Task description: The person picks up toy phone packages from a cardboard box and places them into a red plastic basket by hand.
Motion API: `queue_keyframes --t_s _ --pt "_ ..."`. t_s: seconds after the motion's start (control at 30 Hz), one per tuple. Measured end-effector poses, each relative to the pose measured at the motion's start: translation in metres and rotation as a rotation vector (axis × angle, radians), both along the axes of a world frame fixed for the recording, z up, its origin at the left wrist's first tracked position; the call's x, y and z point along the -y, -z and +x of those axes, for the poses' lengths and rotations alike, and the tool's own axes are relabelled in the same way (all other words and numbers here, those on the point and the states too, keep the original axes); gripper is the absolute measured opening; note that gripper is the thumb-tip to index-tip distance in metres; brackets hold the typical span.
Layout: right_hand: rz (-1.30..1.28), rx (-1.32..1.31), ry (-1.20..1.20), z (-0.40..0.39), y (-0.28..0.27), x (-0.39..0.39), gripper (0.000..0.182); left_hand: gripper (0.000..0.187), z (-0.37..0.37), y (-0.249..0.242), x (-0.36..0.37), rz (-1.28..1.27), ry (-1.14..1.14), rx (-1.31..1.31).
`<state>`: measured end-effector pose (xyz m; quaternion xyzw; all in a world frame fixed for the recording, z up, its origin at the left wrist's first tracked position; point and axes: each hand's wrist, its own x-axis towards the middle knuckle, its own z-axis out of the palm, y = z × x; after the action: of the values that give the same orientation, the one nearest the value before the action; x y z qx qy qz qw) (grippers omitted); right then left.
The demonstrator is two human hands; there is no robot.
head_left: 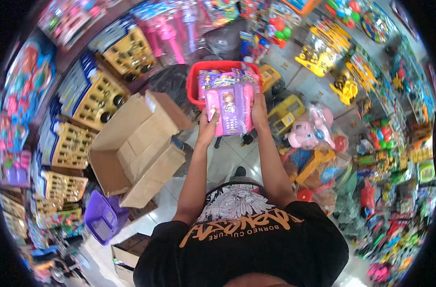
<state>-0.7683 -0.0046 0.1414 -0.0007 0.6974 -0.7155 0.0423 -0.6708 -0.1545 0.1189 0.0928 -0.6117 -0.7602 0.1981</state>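
Between my two hands is a pink and purple packaged toy (231,107) in clear plastic, with a doll-like figure and small buttons printed on its front. My left hand (208,125) grips its left edge, thumb on the front. My right hand (259,112) closes round the right edge. Just beyond the toy stands a red basket (193,88), and the toy overlaps its near rim. More colourful packages (210,78) show inside the basket, partly hidden behind the held one.
An open cardboard box (131,148) stands to the left, with a purple basket (103,220) below it. On the right lie a wrapped pink toy (311,131) and yellow toy vehicles (286,115). Packaged toys line the walls on both sides.
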Motion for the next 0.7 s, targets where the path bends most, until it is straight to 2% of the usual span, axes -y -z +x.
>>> queue_keyframes --t_s 0.03,0.1,0.17,0.23,0.27,0.33,0.43,0.47,0.53,0.63,0.7 --pt "0.095 0.005 0.051 -0.002 0.001 -0.012 0.045 0.032 -0.009 0.002 -0.01 -0.008 0.032 0.014" --pt "0.081 0.067 0.041 -0.01 0.008 -0.036 0.046 0.044 -0.019 0.008 -0.025 -0.008 0.054 0.126" --pt "0.087 0.103 0.073 -0.016 0.001 -0.049 0.048 0.045 -0.034 0.026 -0.031 0.005 0.105 0.128" --pt "0.131 0.08 0.09 -0.033 0.027 -0.063 0.051 0.048 -0.044 0.027 -0.035 -0.007 0.11 0.199" --pt "0.114 0.082 0.06 -0.036 0.033 -0.069 0.053 0.048 -0.048 0.025 -0.038 -0.014 0.108 0.209" --pt "0.092 0.091 0.013 -0.045 0.046 -0.076 0.054 0.037 -0.054 0.011 -0.049 0.096 0.056 0.17" --pt "0.019 0.115 0.029 -0.054 0.051 -0.072 0.052 0.042 -0.062 0.02 -0.047 0.005 0.044 0.138" --pt "-0.017 0.129 0.0 -0.055 0.05 -0.072 0.054 0.047 -0.065 0.025 -0.044 0.074 0.054 0.115" --pt "-0.073 0.111 -0.056 -0.055 0.042 -0.068 0.063 0.048 -0.071 0.026 -0.035 0.024 0.018 0.163" --pt "-0.03 0.161 -0.055 -0.066 0.045 -0.059 0.072 0.045 -0.083 0.036 -0.012 -0.021 0.005 0.211" --pt "0.009 0.137 -0.031 -0.076 0.041 -0.051 0.069 0.037 -0.096 0.046 0.014 -0.05 -0.104 0.175"
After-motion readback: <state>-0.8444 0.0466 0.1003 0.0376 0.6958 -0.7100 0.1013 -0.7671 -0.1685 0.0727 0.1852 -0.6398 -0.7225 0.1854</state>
